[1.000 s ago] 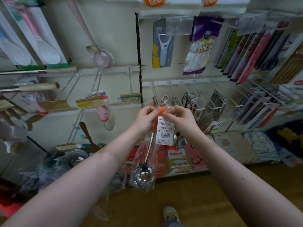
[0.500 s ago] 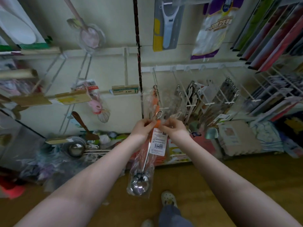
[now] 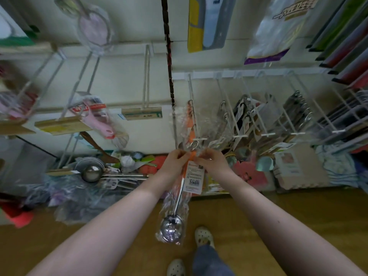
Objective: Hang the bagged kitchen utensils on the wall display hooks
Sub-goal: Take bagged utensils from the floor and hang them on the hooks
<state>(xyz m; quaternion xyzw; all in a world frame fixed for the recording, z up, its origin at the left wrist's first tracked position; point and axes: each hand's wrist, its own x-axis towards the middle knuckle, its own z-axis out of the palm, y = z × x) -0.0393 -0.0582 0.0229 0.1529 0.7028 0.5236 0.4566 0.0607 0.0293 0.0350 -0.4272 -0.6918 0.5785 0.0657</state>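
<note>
Hands dropped lower in view since earlier. Left hand [image 3: 176, 161] and right hand [image 3: 212, 161] both pinch bagged ladle [image 3: 175, 212] top, ring just below hook [image 3: 196, 128] tip; bowl hangs over floor.

Both hands, left [image 3: 176, 160] and right [image 3: 212, 162], lowered from chest height toward front tip of white wall hook [image 3: 196, 134]. Bagged ladle [image 3: 175, 212] came down with them; its metal hanging loop now just under hook's end bar. View tilted down: shoes [image 3: 203, 236] now visible.
</note>
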